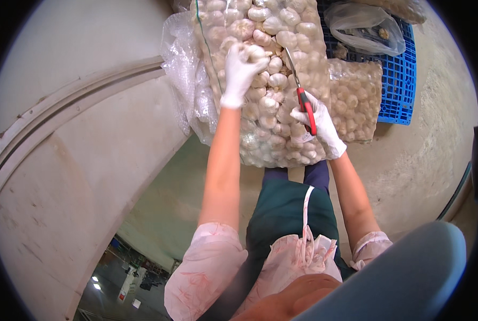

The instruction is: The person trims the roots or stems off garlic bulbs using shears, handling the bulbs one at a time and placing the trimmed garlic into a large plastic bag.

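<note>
A large clear sack (263,150) of garlic bulbs lies before me, slit along its middle so that bare bulbs show. In a white glove, my left hand (239,74) grips a white garlic bulb (256,52) above this opening; the fingers partly hide it. My right hand (323,124), also gloved, holds scissors (306,110) with red and black handles. Their narrow blades point away from me over the opening and look closed together. Loose garlic skins (286,71) lie among the bulbs near the blades.
Crumpled bubble wrap (187,72) hangs at the sack's left, beside a pale wall (102,132) with a metal rail. At the right stand a smaller garlic sack (355,104) and a blue plastic pallet (399,80). On the pallet lies an open plastic bag (363,30).
</note>
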{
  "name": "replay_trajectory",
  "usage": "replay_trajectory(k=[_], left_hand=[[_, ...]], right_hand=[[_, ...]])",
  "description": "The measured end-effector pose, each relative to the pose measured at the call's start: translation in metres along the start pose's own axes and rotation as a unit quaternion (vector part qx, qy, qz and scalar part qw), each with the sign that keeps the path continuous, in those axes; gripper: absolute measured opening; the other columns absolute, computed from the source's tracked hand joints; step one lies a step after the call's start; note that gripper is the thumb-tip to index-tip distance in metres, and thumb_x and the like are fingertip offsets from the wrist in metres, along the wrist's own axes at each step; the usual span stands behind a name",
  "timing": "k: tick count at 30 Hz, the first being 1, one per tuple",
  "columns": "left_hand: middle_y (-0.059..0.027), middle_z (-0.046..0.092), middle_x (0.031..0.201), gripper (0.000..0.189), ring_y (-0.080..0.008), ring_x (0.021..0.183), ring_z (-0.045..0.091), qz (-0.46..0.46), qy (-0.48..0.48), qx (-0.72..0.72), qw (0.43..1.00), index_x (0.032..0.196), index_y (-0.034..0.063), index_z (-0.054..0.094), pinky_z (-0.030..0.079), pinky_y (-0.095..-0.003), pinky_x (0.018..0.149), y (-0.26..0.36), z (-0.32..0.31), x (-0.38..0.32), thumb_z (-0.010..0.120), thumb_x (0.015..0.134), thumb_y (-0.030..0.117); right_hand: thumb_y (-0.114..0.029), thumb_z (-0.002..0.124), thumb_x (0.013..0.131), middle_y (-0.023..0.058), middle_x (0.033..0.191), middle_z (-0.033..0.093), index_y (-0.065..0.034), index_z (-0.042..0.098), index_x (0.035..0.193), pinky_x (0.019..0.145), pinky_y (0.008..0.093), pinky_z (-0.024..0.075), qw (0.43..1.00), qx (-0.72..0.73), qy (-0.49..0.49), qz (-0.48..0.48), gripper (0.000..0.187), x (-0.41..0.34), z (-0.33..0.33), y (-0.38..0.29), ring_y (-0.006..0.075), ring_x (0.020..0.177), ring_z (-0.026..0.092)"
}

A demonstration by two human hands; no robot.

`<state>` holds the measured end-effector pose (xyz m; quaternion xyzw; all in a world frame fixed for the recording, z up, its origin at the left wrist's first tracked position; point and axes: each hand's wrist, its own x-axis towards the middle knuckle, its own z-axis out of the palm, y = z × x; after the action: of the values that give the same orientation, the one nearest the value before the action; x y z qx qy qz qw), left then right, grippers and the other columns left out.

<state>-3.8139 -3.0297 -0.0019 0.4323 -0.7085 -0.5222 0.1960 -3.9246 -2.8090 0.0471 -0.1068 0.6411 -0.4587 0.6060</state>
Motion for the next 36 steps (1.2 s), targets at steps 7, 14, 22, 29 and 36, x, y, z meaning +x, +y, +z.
replay_trajectory(k=[7, 14, 22, 29, 36], left_hand=[[-0.0060, 0.053, 0.117, 0.053, -0.0199, 0.105, 0.055, -0.143, -0.031, -0.557, 0.817, 0.122, 0.0042, 0.046, 0.046, -0.0341, 0.094, 0.047, -0.029, -0.085, 0.073, 0.077, 0.016], [-0.0046, 0.056, 0.106, 0.052, -0.0138, 0.099, 0.056, -0.119, 0.010, -0.446, 0.887, 0.118, 0.0041, 0.046, 0.048, -0.0288, 0.087, 0.059, -0.021, -0.103, 0.073, 0.074, 0.003], [-0.0126, 0.051, 0.117, 0.057, -0.0209, 0.109, 0.052, -0.182, 0.015, -0.396, 0.900, 0.125, 0.0001, 0.040, 0.044, -0.0332, 0.096, 0.058, -0.040, -0.112, 0.067, 0.075, 0.004], [-0.0243, 0.040, 0.133, 0.068, -0.0449, 0.123, 0.039, -0.215, -0.103, -0.801, 0.549, 0.136, -0.0030, 0.031, 0.043, -0.0494, 0.097, 0.024, -0.050, -0.104, 0.050, 0.072, 0.004], [-0.0217, 0.057, 0.111, 0.038, -0.0376, 0.102, 0.055, -0.332, -0.102, -0.764, 0.545, 0.111, -0.0029, 0.054, 0.052, -0.0424, 0.077, 0.013, -0.033, -0.064, 0.058, 0.083, 0.022]], right_hand=[[-0.031, 0.077, 0.069, 0.0143, 0.132, 0.044, -0.0075, 0.034, 0.136, 0.102, 0.0366, 0.0347, 0.983, -0.136, 0.016, -0.122, 0.083, -0.029, 0.015, -0.019, 0.0268, 0.122, 0.044], [-0.041, 0.080, 0.064, 0.0117, 0.120, 0.055, -0.0086, 0.046, 0.129, 0.093, 0.0368, 0.0425, 0.941, -0.295, 0.015, -0.164, 0.081, -0.029, 0.036, -0.039, 0.0274, 0.109, 0.055], [-0.020, 0.075, 0.076, 0.0037, 0.072, 0.062, -0.0099, 0.060, 0.119, 0.059, 0.0280, 0.0457, 0.980, -0.195, 0.029, 0.001, 0.047, -0.021, 0.028, -0.029, 0.0109, 0.066, 0.058], [-0.020, 0.069, 0.083, -0.0041, 0.064, 0.054, -0.0069, 0.059, 0.087, 0.044, 0.0179, 0.0383, 0.996, 0.072, 0.019, 0.052, 0.017, 0.008, 0.022, -0.029, 0.0028, 0.049, 0.048], [-0.022, 0.067, 0.084, -0.0042, 0.066, 0.056, -0.0072, 0.063, 0.092, 0.044, 0.0160, 0.0365, 0.976, 0.195, 0.088, 0.039, 0.017, 0.003, 0.009, -0.013, 0.0023, 0.049, 0.047]])
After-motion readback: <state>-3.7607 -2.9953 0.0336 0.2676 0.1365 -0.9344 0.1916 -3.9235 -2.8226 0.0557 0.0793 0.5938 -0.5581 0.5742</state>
